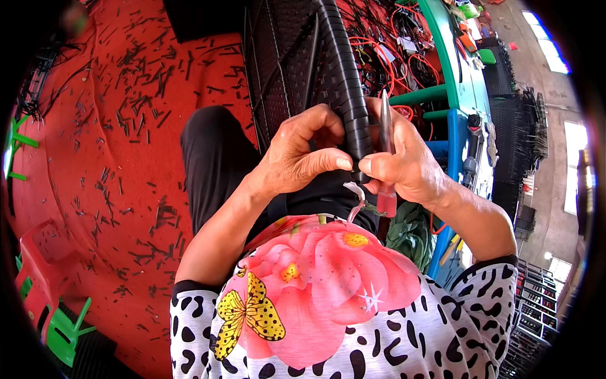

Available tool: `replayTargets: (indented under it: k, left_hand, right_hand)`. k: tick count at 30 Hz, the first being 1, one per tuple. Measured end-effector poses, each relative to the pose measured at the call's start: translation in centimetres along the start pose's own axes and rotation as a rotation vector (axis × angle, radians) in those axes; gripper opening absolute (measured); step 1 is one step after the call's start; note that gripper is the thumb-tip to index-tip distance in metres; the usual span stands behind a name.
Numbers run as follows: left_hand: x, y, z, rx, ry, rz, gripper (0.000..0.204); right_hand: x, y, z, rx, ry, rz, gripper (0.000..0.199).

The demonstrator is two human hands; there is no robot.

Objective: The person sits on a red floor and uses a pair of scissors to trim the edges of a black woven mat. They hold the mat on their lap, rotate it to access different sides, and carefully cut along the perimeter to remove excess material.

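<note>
Both hands meet at a black wicker-wrapped frame rail (344, 95). The left hand (297, 155) pinches the black strip between thumb and forefinger. The right hand (404, 167), just beside it, grips a red-handled metal tool (386, 145), fingers closed around its handle.

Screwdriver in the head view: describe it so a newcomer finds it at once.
Start at the black woven panel standing in front of the person, and follow its wrapped tube edge down to the two hands. The right hand holds the screwdriver: grey shaft pointing up, translucent red handle below the fist, unlike the black strips around.
</note>
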State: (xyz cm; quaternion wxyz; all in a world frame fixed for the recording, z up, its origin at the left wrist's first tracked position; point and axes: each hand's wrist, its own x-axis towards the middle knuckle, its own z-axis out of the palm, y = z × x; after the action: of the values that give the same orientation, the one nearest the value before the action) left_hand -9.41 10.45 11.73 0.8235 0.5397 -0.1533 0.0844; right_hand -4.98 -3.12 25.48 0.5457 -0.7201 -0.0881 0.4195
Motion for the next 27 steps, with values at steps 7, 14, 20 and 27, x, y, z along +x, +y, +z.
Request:
replayTargets:
  k: [7,14,20,27]
  left_hand:
    - [-0.1,-0.5,-0.3,-0.177,-0.048,-0.011,0.035]
    - [0.3,0.5,-0.5,-0.178,-0.118,-0.076,0.034]
    - [0.6,1.8,-0.6,-0.141,-0.116,-0.187,0.034]
    - [0.6,1.4,-0.4,-0.108,-0.105,-0.128,0.035]
  right_hand:
    - [-0.1,-0.2,0.5,-0.005,-0.001,0.017,0.048]
    - [0.0,-0.3,0.3,-0.048,0.011,0.002,0.044]
    - [0.0,-0.4,0.3,-0.116,0.030,0.021,0.039]
    - [0.2,-0.4,0.2,-0.233,0.052,-0.010,0.034]
